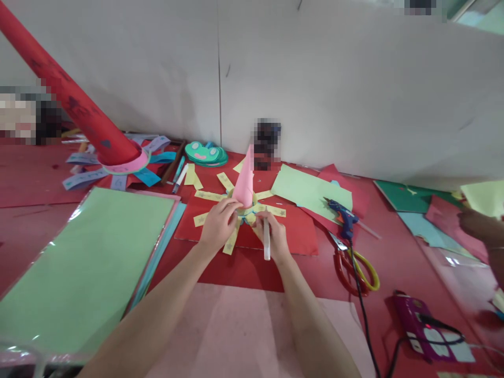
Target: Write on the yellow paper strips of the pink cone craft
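A pink paper cone [244,184] stands in a ring with yellow paper strips [275,211] spreading out from it, several of them marked with stars. My left hand [219,223] is closed at the cone's base, thumb and fingers pressed against its lower edge. In my right hand [276,234] is a white marker [267,240], its end pointing down towards me. The fingers of that hand rest close to the ring and the strips, beside small blue marks or pieces. Under it all lies a red sheet [297,239]. The marker's tip is hidden by my fingers.
Left, a tall red cone [79,100] with purple and blue strips rises behind green sheets [90,257]. A green frog cutout [205,153] lies at the wall. Right are a glue gun [346,218], scissors [370,269], a magenta box [413,315] with cables, and another person's hand [478,226].
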A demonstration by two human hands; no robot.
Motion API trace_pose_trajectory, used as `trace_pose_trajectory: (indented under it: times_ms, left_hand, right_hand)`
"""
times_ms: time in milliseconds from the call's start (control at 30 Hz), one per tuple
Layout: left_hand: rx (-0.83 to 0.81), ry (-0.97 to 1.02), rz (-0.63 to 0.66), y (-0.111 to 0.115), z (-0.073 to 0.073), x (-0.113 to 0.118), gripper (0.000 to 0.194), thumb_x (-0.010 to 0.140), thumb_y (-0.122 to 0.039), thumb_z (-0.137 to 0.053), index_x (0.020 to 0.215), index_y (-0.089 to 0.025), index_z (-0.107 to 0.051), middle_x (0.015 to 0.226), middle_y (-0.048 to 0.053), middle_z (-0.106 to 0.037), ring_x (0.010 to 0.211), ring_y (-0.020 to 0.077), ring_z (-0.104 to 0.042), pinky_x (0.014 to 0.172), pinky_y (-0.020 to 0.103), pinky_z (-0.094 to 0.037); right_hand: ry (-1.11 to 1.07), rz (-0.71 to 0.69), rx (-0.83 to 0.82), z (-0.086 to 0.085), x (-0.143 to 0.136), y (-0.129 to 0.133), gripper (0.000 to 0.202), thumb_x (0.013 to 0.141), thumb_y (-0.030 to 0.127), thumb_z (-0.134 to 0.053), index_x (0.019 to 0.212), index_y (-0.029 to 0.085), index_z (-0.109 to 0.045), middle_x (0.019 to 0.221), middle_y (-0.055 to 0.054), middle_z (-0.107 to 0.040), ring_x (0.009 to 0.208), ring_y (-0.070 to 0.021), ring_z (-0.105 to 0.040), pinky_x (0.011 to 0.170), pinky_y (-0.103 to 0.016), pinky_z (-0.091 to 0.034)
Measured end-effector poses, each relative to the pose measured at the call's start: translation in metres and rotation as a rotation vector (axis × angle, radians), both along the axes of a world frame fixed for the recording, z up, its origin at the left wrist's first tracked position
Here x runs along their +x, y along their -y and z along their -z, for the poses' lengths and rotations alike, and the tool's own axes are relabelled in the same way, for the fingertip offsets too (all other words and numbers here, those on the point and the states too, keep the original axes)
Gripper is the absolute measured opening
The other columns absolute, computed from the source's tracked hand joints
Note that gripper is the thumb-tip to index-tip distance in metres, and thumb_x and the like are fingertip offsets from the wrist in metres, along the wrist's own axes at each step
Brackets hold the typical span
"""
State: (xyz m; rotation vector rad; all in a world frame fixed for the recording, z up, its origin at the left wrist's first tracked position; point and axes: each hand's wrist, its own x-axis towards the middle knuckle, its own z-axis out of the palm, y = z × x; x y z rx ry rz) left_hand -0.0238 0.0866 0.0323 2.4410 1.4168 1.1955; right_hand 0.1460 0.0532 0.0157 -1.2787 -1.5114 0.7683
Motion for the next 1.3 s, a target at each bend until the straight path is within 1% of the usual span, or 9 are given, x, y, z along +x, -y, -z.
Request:
trace_pose_trajectory:
  times_ms: [133,233,300,433,567,733,967,1133,1300]
  left_hand:
    - [-0.014,-0.007,0.053,-0.002,0.003,0.0,0.023,0.095,-0.02,-0.041,0.103,-0.021,-0.063,0.103,0.006,-0.067,0.092,0.0198,-0.064,0.08,0.033,-0.051]
    - [-0.01,-0.048,0.065,-0.003,0.005,0.0,0.023,0.098,-0.026,-0.041,0.102,-0.021,-0.064,0.1,0.006,-0.068,0.087,0.0202,-0.065,0.076,0.033,-0.05]
    - [-0.018,-0.071,0.075,-0.003,0.006,0.0,0.024,0.098,-0.027,-0.041,0.102,-0.02,-0.064,0.099,0.006,-0.068,0.086,0.0205,-0.064,0.075,0.032,-0.049]
    - [-0.053,-0.093,0.079,-0.004,0.009,0.0,0.023,0.098,-0.027,-0.042,0.104,-0.02,-0.064,0.095,0.006,-0.066,0.085,0.0212,-0.063,0.074,0.033,-0.049]
    - [-0.077,-0.104,0.068,-0.004,0.009,0.001,0.025,0.099,-0.031,-0.042,0.098,-0.02,-0.065,0.085,0.004,-0.063,0.079,0.0195,-0.062,0.07,0.031,-0.048]
    - [-0.066,-0.129,0.093,-0.005,0.009,0.0,0.028,0.1,-0.026,-0.039,0.094,-0.018,-0.065,0.083,0.003,-0.062,0.073,0.0173,-0.061,0.066,0.029,-0.047]
    - [-0.032,-0.128,0.128,-0.007,0.012,0.001,0.018,0.095,-0.019,-0.045,0.093,-0.019,-0.062,0.088,0.003,-0.065,0.08,0.0183,-0.062,0.074,0.031,-0.048]
    - [-0.076,-0.036,0.082,-0.006,0.006,-0.001,0.01,0.088,-0.016,-0.05,0.09,-0.02,-0.059,0.09,0.004,-0.064,0.086,0.0201,-0.062,0.077,0.032,-0.048]
    - [-0.026,0.098,-0.016,-0.005,-0.001,-0.003,0.01,0.084,-0.014,-0.047,0.087,-0.021,-0.054,0.089,0.004,-0.062,0.087,0.0194,-0.06,0.079,0.031,-0.048]
  right_hand:
    - [0.001,-0.1,0.015,-0.003,-0.001,0.004,0.016,0.089,0.033,-0.051,0.097,0.022,-0.06,0.076,-0.001,-0.07,0.065,-0.0155,-0.068,0.063,-0.028,-0.056]
    - [-0.006,-0.091,0.056,-0.006,-0.003,0.006,0.016,0.09,0.032,-0.05,0.099,0.023,-0.059,0.078,-0.001,-0.072,0.059,-0.0145,-0.067,0.06,-0.027,-0.055]
    - [0.005,-0.025,0.071,-0.01,-0.004,0.006,0.016,0.092,0.032,-0.048,0.1,0.023,-0.059,0.08,-0.001,-0.073,0.055,-0.0133,-0.065,0.057,-0.027,-0.053]
    - [-0.022,0.188,0.078,-0.016,-0.003,0.005,0.017,0.094,0.033,-0.044,0.094,0.022,-0.057,0.08,-0.002,-0.073,0.045,-0.0114,-0.055,0.05,-0.026,-0.048]
    - [-0.113,0.298,0.085,-0.015,0.0,0.002,0.018,0.094,0.037,-0.044,0.092,0.021,-0.053,0.081,-0.004,-0.072,0.039,-0.0092,-0.048,0.043,-0.025,-0.042]
    - [-0.131,0.33,0.067,-0.014,0.0,0.002,0.021,0.094,0.04,-0.045,0.092,0.021,-0.053,0.079,-0.003,-0.072,0.042,-0.009,-0.05,0.047,-0.024,-0.044]
    - [-0.115,0.365,0.097,-0.015,0.001,0.002,0.023,0.094,0.041,-0.045,0.091,0.02,-0.053,0.078,-0.002,-0.071,0.049,-0.0098,-0.055,0.053,-0.025,-0.047]
    - [-0.116,0.506,0.216,-0.012,0.01,-0.004,0.024,0.094,0.04,-0.044,0.093,0.019,-0.054,0.081,-0.005,-0.069,0.062,-0.0136,-0.061,0.052,-0.025,-0.047]
    - [-0.147,0.587,0.288,-0.013,0.014,-0.008,0.022,0.094,0.039,-0.043,0.091,0.019,-0.051,0.082,-0.006,-0.068,0.073,-0.0171,-0.065,0.059,-0.03,-0.05]
